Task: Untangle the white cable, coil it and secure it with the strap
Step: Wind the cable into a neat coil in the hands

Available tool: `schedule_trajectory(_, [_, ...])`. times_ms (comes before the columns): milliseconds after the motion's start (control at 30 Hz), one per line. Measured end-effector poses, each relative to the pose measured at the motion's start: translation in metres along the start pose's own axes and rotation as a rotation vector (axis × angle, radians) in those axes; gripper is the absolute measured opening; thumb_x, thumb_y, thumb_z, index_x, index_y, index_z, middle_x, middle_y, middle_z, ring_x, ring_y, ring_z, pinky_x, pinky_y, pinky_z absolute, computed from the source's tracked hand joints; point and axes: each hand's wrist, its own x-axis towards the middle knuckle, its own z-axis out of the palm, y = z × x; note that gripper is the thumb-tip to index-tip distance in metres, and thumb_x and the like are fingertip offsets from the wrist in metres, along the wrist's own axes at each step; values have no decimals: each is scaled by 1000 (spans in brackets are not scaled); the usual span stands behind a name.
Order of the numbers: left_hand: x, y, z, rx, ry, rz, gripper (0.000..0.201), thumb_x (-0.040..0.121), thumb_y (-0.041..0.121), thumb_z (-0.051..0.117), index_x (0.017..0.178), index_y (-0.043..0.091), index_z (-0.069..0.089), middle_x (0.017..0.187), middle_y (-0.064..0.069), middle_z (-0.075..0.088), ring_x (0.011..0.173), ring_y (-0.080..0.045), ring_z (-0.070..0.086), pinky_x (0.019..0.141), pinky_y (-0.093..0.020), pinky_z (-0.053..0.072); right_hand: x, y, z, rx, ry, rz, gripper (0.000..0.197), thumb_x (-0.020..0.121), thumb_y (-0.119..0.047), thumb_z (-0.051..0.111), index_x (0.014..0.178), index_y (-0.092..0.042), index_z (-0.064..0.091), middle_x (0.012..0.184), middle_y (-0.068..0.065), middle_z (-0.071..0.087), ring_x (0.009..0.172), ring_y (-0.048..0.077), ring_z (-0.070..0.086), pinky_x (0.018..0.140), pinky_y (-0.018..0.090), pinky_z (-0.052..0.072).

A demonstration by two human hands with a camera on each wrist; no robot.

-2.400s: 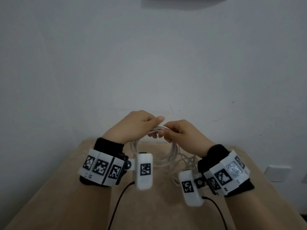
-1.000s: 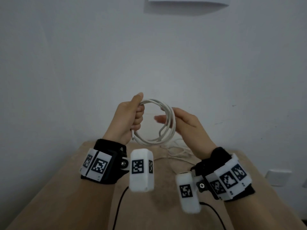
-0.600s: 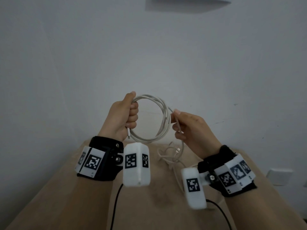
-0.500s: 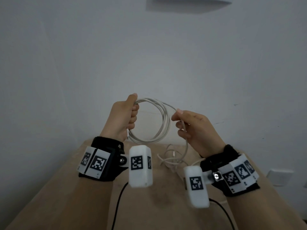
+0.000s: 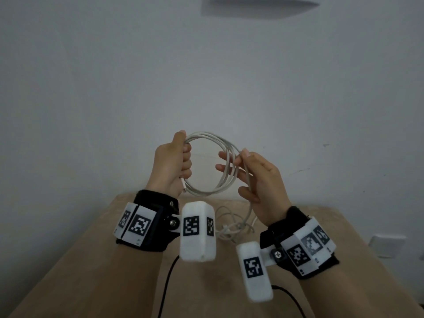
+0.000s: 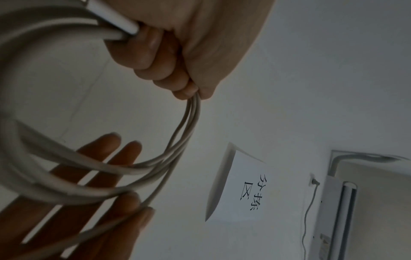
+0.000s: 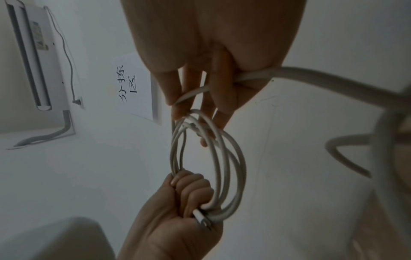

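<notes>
My left hand (image 5: 172,164) is a fist round the left side of the white cable coil (image 5: 230,171), held upright above the table. The cable's plug (image 5: 183,185) sticks out below that fist, also seen in the wrist views (image 6: 111,17) (image 7: 201,218). My right hand (image 5: 259,177) is at the coil's right side, two fingers stretched behind the loops (image 6: 155,167). Its thumb and lower fingers hold one strand that runs down to the loose tangled cable (image 5: 231,228) on the table. No strap is in view.
The beige table (image 5: 91,260) meets a white wall. A paper sign (image 6: 244,190) hangs on the wall above, an air conditioner (image 7: 33,52) higher up. A wall socket (image 5: 385,245) is at the right. Black camera leads (image 5: 165,288) hang under my wrists.
Both hands rose from near the table with the coil. In the last half second my right hand carried its strand left to the coil and spread two fingers behind the loops.
</notes>
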Motion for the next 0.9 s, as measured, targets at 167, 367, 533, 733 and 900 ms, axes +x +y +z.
schedule_trajectory(167, [2, 0, -1, -142, -26, -52, 43, 97, 29, 43, 58, 21, 30, 41, 11, 21, 32, -4, 14, 32, -18, 11, 2, 4, 3, 46, 75, 13, 15, 92, -25, 57, 95, -12, 50, 99, 14, 74, 89, 23, 71, 34, 17, 19])
schedule_trajectory(367, [2, -3, 3, -334, -73, -159, 44, 98, 31, 42, 57, 21, 29, 41, 9, 20, 30, -4, 15, 29, -16, 12, 5, 15, 3, -190, 54, 23, 38, 99, -39, 40, 95, -14, 68, 70, -5, 66, 67, 9, 56, 49, 20, 34])
schedule_trajectory(533, [1, -8, 10, -414, -137, -228, 44, 98, 28, 38, 56, 21, 29, 42, 9, 18, 29, -5, 14, 29, -16, 11, 10, 14, 1, 218, -9, 44, 33, 101, -30, 38, 84, -8, 56, 57, -3, 48, 59, 14, 49, 68, 26, 44])
schedule_trajectory(733, [4, -12, 11, -393, -252, -259, 45, 95, 22, 33, 50, 20, 33, 40, 9, 18, 28, -5, 15, 28, -17, 15, 11, 12, 2, 385, -28, 49, 32, 101, -29, 35, 81, -10, 51, 53, -6, 33, 42, 7, 32, 53, 24, 46])
schedule_trajectory(900, [5, -17, 7, -207, -369, -244, 42, 98, 29, 34, 59, 15, 41, 38, 7, 27, 32, -9, 29, 44, -18, 39, 15, 12, -7, 294, 26, -2, 33, 102, -27, 37, 79, -9, 51, 51, -7, 27, 41, 6, 25, 46, 20, 39])
